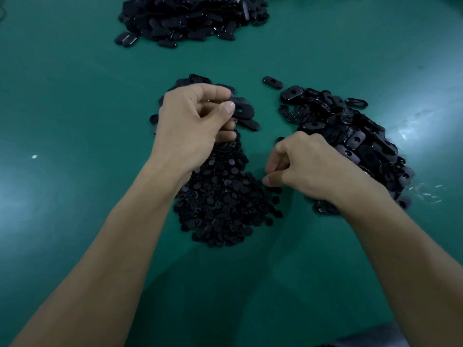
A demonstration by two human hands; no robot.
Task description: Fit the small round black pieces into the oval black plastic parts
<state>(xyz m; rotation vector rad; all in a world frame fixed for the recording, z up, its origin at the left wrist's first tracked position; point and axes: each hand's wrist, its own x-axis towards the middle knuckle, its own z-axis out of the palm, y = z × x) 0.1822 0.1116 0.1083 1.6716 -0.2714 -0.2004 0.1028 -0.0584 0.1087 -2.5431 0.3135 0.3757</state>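
Note:
My left hand pinches an oval black plastic part with a hole in it, held above the far end of a heap of small round black pieces. My right hand hovers with curled fingers at the right edge of that heap; thumb and forefinger tips are close together, and I cannot tell whether a round piece sits between them. A pile of oval black parts lies just right of my right hand.
A bigger heap of oval black parts sits at the far edge of the green table. One loose oval part lies between the piles. More oval parts lie behind my left hand.

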